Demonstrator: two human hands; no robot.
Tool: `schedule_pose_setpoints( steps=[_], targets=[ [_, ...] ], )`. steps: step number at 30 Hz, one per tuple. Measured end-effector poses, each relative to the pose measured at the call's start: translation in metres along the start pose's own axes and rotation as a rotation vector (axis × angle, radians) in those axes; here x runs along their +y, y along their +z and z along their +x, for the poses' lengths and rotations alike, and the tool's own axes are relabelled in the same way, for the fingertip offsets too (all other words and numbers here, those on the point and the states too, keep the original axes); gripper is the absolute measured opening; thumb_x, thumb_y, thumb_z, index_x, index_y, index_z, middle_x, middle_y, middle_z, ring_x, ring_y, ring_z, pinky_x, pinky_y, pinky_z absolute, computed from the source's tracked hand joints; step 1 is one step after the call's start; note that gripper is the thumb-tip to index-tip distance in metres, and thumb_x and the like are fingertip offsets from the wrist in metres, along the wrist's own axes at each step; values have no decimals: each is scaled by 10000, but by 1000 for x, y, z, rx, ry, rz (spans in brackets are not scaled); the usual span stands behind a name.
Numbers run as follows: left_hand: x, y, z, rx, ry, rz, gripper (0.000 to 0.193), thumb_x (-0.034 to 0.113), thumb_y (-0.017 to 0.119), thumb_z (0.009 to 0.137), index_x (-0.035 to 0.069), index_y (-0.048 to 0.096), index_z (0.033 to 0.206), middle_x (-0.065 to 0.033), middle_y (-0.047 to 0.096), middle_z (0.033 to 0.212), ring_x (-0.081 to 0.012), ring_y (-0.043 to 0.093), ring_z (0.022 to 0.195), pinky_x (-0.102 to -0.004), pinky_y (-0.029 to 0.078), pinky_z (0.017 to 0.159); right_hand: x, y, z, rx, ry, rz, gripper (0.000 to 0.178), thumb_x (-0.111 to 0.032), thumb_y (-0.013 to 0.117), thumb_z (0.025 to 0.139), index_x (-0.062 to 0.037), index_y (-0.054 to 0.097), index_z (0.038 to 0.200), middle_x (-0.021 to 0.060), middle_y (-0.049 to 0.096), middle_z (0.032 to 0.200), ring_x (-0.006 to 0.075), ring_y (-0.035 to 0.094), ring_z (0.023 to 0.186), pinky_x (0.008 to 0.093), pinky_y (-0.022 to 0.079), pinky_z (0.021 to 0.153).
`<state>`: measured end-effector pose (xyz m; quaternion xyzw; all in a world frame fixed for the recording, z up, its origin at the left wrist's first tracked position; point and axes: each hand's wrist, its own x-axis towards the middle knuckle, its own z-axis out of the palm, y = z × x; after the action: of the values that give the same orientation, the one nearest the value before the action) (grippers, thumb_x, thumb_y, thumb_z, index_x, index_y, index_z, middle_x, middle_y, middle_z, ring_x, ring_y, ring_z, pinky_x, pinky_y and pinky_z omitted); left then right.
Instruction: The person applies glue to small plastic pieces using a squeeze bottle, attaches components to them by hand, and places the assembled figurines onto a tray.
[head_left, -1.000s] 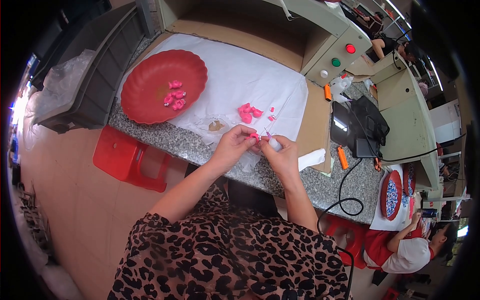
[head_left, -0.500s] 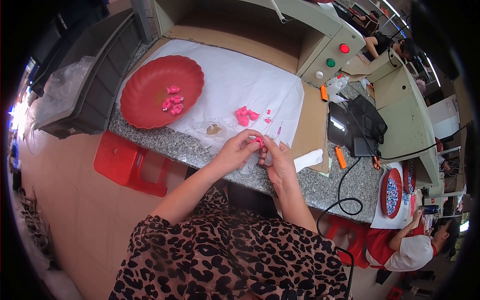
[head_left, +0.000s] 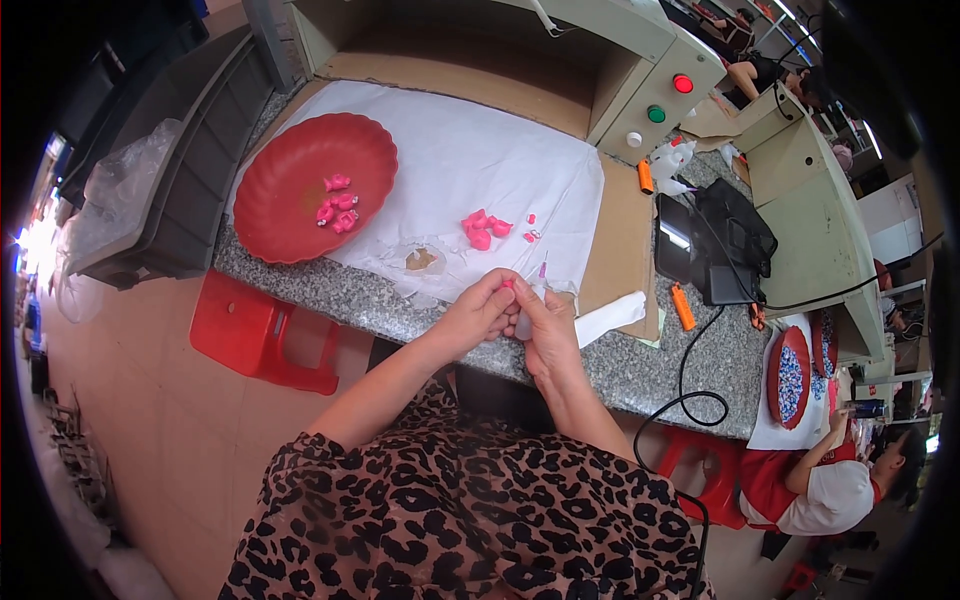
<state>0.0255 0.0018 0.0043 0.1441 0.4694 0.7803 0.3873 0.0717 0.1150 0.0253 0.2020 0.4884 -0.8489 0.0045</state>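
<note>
Over the near edge of the table my two hands meet, fingertips together. Pinched in my left hand (head_left: pixel 473 316) is a small pink piece (head_left: pixel 508 284), mostly covered by fingers. My right hand (head_left: pixel 555 338) is closed around a translucent squeeze bottle (head_left: pixel 524 326) with a purple needle tip (head_left: pixel 543 269) pointing away; its thumb and finger also touch the pink piece. Beyond the hands, pink plastic parts (head_left: pixel 480 236) lie heaped on white paper (head_left: pixel 450 140), beside tiny pink-and-silver bits (head_left: pixel 531 236). Several pink figures (head_left: pixel 342 203) rest in a red scalloped dish (head_left: pixel 275 175) to the left.
A grey crate (head_left: pixel 185 185) with plastic bags stands at far left. Right of the paper are orange lighters (head_left: pixel 682 307), a phone (head_left: pixel 674 240), a black bag (head_left: pixel 733 230) and a black cable (head_left: pixel 682 375). A co-worker (head_left: pixel 820 495) sits at right by a dish of blue-white pieces (head_left: pixel 789 385).
My fingers have closed further over the pink piece, hiding more of it. Both hands have shifted slightly toward me, and the camera view has moved a little.
</note>
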Motion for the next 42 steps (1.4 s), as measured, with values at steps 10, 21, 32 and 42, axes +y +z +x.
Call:
schedule_pose_setpoints(
  steps=[10,21,32,42],
  targets=[
    [4,1,-4,18,-31,-133,257,287,381,903,84,424,1056,3,419,733,-41,349,557,-148,270,444,3,0,0,22,-19,13,234,-247,608,783,-22,564,827,46,566,656,111,548,511,201,424,462],
    [3,5,-2,61,-12,-17,242,297,361,910,91,428,1020,27,410,704,-37,350,561,-146,274,454,5,4,1,28,-47,8,239,-248,624,770,-21,566,816,47,569,652,110,545,499,204,421,454],
    [6,2,-3,7,38,-68,261,298,349,912,92,367,1071,-18,444,734,-54,392,553,-157,307,437,-5,5,-1,49,40,41,202,-234,598,787,-32,586,801,39,577,652,113,538,505,216,410,445],
    [5,-2,-7,2,31,-20,281,310,311,915,81,362,1070,-37,440,715,-70,381,483,-177,309,385,-3,-2,7,52,68,-6,217,-250,594,787,-42,583,727,44,565,598,123,526,486,225,417,448]
  ],
)
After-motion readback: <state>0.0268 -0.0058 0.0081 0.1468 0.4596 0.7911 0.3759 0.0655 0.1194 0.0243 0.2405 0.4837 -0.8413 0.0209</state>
